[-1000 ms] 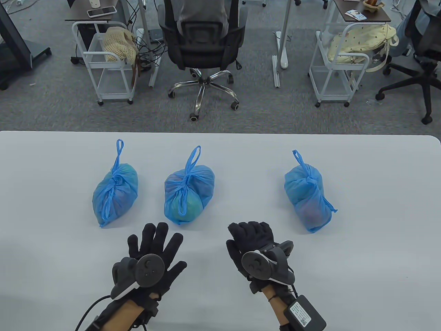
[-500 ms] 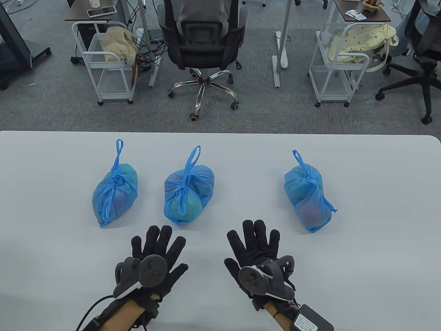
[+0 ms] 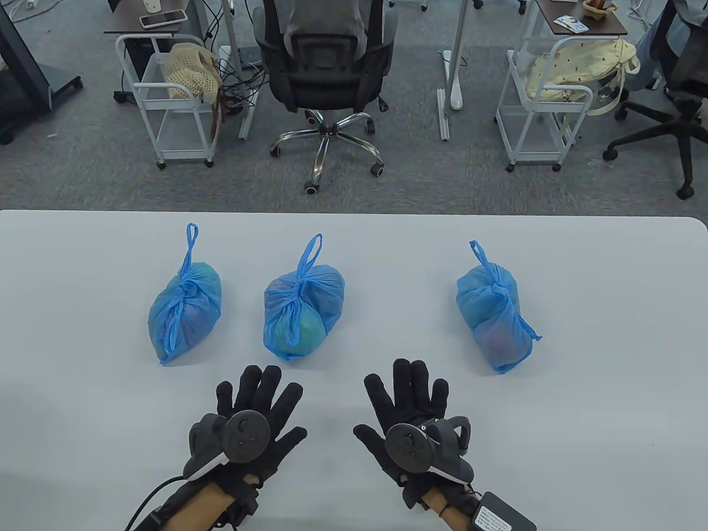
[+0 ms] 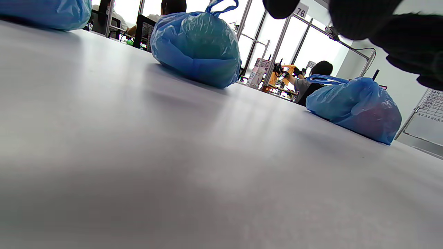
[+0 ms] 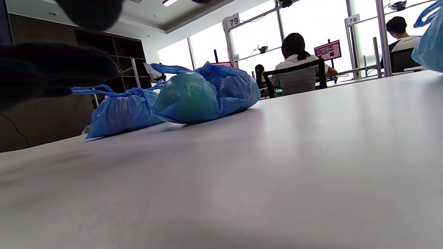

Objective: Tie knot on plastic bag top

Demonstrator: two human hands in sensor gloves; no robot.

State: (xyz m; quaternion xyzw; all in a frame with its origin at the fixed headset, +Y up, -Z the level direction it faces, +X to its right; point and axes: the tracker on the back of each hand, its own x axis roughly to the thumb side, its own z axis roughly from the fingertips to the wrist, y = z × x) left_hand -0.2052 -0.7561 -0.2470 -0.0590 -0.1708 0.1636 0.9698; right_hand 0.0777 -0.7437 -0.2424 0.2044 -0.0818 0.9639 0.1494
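- The left hand (image 3: 257,412) lies palm down on the white counter (image 3: 608,387), its grip spread wide with straight fingers, holding nothing.
- The right hand (image 3: 412,406) lies the same way beside it, grip fully open and empty.
- 3 knotted blue plastic bags lie beyond the fingertips: the left bag (image 3: 184,312) ahead-left of the left hand, the middle bag (image 3: 301,318) just ahead between both hands, the right bag (image 3: 494,318) ahead-right of the right hand.

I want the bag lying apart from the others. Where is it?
In the table view the lone blue bag lies on the table's right, beyond the right hand, apart from the middle bag.
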